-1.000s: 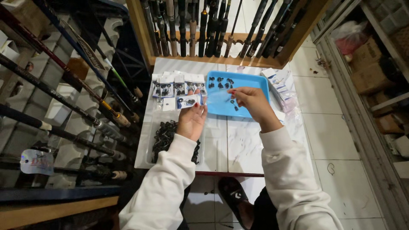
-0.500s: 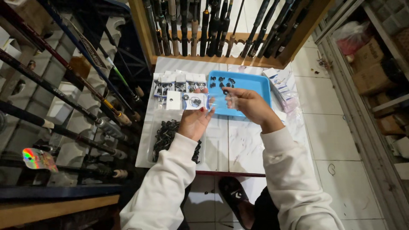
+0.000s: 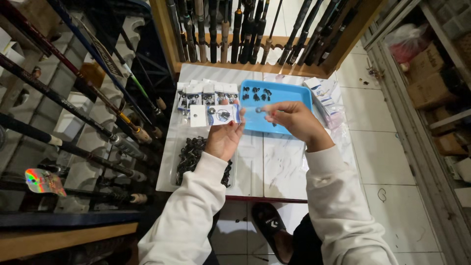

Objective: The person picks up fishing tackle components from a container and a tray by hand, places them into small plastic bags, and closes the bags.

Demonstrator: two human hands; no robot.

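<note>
1. White card packet (image 3: 216, 116) with small dark rings pinched in left hand (image 3: 223, 139), raised over white table (image 3: 279, 167); fingers curled round its right edge.
2. Right hand (image 3: 294, 120) closed on tiny dark ring (image 3: 258, 111), above blue tray (image 3: 299, 95).
3. Beside left wrist: clear bag of black parts (image 3: 189, 154); behind: row of packets (image 3: 206, 94).

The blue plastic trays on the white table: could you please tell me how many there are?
1: the blue plastic tray lies at the white table's far side, partly hidden behind the right hand.
</note>
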